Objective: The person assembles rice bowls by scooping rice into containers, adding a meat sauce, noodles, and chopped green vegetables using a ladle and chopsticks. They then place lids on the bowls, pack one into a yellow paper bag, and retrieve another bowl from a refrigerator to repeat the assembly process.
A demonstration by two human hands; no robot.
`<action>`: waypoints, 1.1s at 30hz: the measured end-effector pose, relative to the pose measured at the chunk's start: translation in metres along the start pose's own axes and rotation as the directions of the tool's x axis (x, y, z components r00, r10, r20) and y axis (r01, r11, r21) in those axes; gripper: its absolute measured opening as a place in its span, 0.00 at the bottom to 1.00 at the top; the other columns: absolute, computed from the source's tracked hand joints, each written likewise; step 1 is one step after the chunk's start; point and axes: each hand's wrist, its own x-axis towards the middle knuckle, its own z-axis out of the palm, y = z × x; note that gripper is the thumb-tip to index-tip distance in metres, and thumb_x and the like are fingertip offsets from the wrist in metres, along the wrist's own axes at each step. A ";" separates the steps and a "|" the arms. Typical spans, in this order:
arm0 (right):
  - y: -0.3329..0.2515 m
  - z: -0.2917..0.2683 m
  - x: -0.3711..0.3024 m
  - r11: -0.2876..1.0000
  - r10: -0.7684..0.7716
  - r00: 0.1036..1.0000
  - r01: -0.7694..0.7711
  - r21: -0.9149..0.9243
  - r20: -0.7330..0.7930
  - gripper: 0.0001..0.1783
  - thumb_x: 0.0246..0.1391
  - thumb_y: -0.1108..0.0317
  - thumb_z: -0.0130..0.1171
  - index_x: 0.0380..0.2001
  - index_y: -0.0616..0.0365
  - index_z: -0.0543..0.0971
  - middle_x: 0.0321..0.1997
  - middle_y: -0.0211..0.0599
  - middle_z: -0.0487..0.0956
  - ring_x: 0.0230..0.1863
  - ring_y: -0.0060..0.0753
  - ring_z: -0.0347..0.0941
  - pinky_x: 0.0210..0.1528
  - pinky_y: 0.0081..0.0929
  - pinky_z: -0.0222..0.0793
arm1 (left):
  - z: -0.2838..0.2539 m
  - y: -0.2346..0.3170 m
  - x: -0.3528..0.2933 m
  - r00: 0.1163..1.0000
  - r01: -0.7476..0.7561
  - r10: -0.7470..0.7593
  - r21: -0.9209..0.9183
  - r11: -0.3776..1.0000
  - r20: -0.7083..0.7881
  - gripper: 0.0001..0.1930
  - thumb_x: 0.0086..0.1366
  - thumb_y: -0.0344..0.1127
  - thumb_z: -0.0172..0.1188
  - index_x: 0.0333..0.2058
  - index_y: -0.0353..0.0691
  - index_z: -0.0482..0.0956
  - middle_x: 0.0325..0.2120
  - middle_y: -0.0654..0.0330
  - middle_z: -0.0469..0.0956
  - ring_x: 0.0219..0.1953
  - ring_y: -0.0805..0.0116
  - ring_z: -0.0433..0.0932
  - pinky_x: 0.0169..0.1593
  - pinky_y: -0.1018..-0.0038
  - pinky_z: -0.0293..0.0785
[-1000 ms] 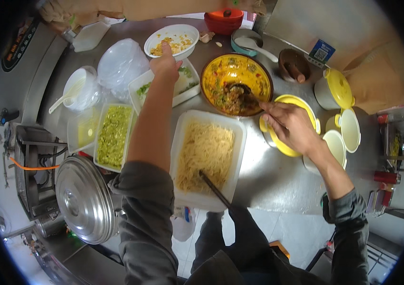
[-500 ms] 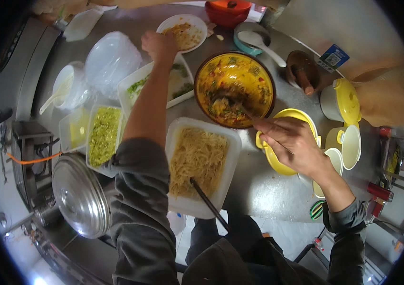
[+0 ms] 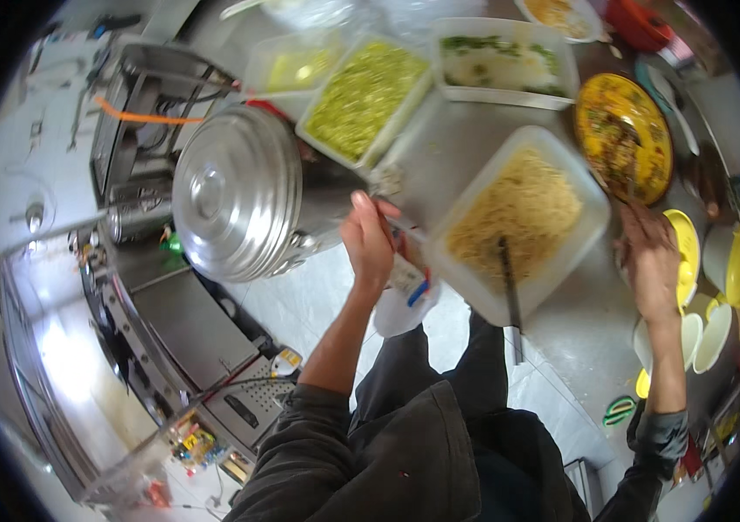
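Observation:
My right hand is closed around the handle of a spoon, whose head is down in a yellow patterned bowl of chopped, saucy food. My left hand is over the table's front edge, between the large lidded metal pot and a white tub of noodles. Its fingers are loosely bent and slightly blurred, the thumb apart, and nothing shows between them. Just beside it, a white packet with blue and red marks hangs at the edge. A dark stick-like handle leans out of the noodles.
Behind stand a tub of chopped green vegetable and a tub with greens in pale liquid. Yellow-and-cream containers crowd the right. Green-handled scissors lie near the right edge. A metal cart stands at left.
My left hand has come back from the plate at the far side to the table's front edge. The view has swung left. My right hand still holds the spoon in the bowl.

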 end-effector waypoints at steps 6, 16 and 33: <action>-0.123 -0.016 0.007 0.962 0.173 0.980 -0.190 0.197 0.099 0.35 0.50 0.86 0.56 0.65 0.63 0.69 0.66 0.47 0.72 0.69 0.48 0.66 0.71 0.40 0.58 | -0.213 -0.050 -0.009 0.916 -0.023 0.045 0.062 0.998 -0.399 0.27 0.77 0.48 0.44 0.23 0.38 0.77 0.10 0.69 0.62 0.12 0.80 0.60 0.19 0.78 0.55; -0.643 0.124 0.234 0.622 0.227 0.903 0.153 0.768 -0.364 0.20 0.58 0.65 0.54 0.48 0.69 0.78 0.55 0.58 0.76 0.55 0.57 0.74 0.57 0.44 0.70 | -0.508 -0.145 0.053 0.903 0.092 -0.075 0.021 0.996 -0.422 0.24 0.71 0.41 0.46 0.61 0.38 0.69 0.26 0.67 0.66 0.28 0.74 0.63 0.32 0.73 0.63; -0.564 -0.047 0.210 -0.420 0.385 0.847 -0.192 0.887 0.366 0.16 0.65 0.72 0.51 0.53 0.62 0.80 0.49 0.35 0.82 0.47 0.29 0.77 0.50 0.24 0.73 | -0.562 -0.004 0.182 0.992 0.099 -0.115 -0.283 0.954 -0.043 0.20 0.71 0.42 0.54 0.57 0.38 0.71 0.51 0.57 0.75 0.53 0.66 0.74 0.50 0.68 0.73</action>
